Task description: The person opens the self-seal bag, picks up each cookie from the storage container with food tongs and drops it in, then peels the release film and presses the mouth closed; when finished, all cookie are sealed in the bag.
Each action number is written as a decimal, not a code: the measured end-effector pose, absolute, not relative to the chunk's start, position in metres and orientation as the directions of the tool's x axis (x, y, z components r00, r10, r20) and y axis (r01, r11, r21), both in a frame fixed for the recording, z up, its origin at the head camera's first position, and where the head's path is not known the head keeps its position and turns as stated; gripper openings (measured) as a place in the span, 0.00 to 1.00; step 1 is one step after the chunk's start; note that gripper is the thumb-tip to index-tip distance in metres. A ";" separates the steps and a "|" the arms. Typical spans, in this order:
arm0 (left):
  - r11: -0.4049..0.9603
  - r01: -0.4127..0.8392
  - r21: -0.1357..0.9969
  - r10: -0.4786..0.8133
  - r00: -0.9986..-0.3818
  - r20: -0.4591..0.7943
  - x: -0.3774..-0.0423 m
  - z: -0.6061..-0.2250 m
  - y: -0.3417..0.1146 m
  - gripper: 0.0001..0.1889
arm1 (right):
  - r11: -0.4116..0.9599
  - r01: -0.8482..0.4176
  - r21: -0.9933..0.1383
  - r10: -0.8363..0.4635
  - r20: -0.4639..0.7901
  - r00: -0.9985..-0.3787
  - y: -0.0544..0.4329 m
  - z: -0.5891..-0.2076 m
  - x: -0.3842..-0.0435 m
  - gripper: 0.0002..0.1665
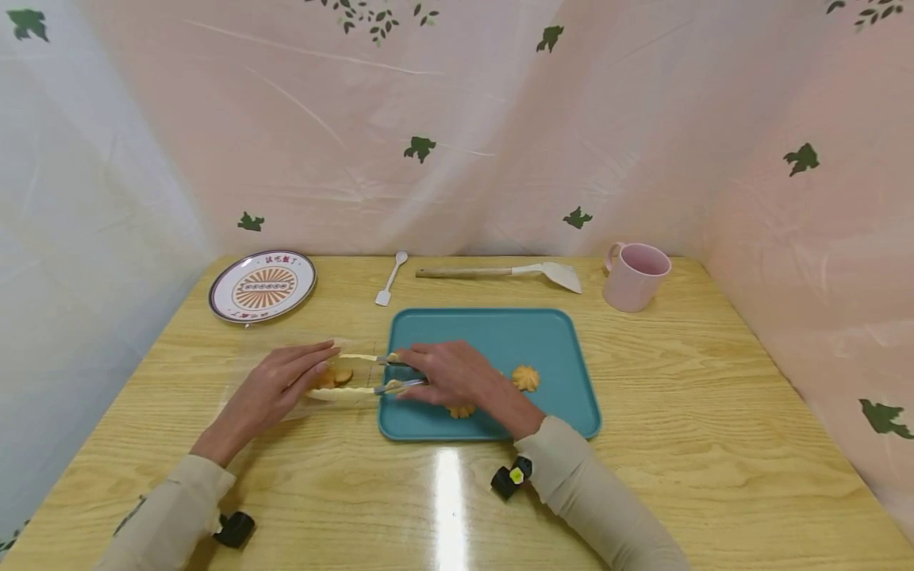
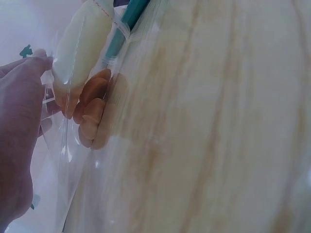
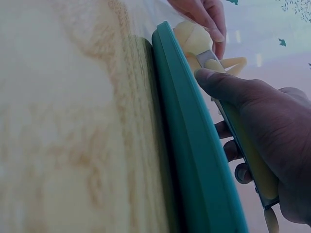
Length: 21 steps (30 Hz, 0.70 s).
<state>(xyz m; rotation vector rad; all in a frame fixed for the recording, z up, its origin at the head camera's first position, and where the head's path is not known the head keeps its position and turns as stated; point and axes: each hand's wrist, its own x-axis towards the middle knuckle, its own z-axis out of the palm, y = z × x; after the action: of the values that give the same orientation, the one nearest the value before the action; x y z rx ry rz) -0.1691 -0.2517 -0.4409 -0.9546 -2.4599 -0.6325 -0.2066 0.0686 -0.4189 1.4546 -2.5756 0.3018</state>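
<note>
My right hand [image 1: 457, 373] grips metal tongs [image 1: 353, 391] with cream-coloured tips. The tips point left into a clear plastic bag [image 2: 73, 150], spread apart inside its mouth. Several golden-brown cookies [image 2: 92, 116] lie in the bag between and beyond the tips. At the bag's left part, my left hand [image 1: 278, 385] holds the plastic, its fingers partly hidden behind the film in the left wrist view. Under my right hand is a teal tray [image 1: 485, 325], where a flower-shaped cookie [image 1: 526, 378] and another one, partly covered by my forearm, lie.
Along the table's back stand or lie a patterned plate [image 1: 264, 287], a small white double-ended spoon [image 1: 391, 279], a spatula with a wooden handle [image 1: 464, 273] and a pink mug [image 1: 634, 279]. A pink curtain [image 1: 493, 198] hangs behind the wooden table [image 1: 685, 412].
</note>
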 end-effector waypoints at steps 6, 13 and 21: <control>0.663 0.700 0.266 0.509 -0.682 0.524 -0.168 -0.440 -0.251 0.24 | 0.507 -0.857 -0.096 -0.824 0.238 -0.514 0.070 -0.419 -0.206 0.35; 0.668 0.689 0.281 0.503 -0.697 0.512 -0.167 -0.439 -0.251 0.24 | 0.502 -0.859 -0.099 -0.822 0.254 -0.509 0.078 -0.419 -0.205 0.36; 0.667 0.696 0.264 0.505 -0.684 0.526 -0.168 -0.440 -0.252 0.24 | 0.513 -0.853 -0.099 -0.806 0.285 -0.518 0.096 -0.419 -0.202 0.37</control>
<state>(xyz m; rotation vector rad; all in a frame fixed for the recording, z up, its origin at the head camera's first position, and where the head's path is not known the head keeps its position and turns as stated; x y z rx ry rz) -0.1684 -0.2516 -0.4399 -0.9403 -2.4724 -0.6351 -0.2020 0.0961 -0.4187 1.4176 -2.5512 0.3358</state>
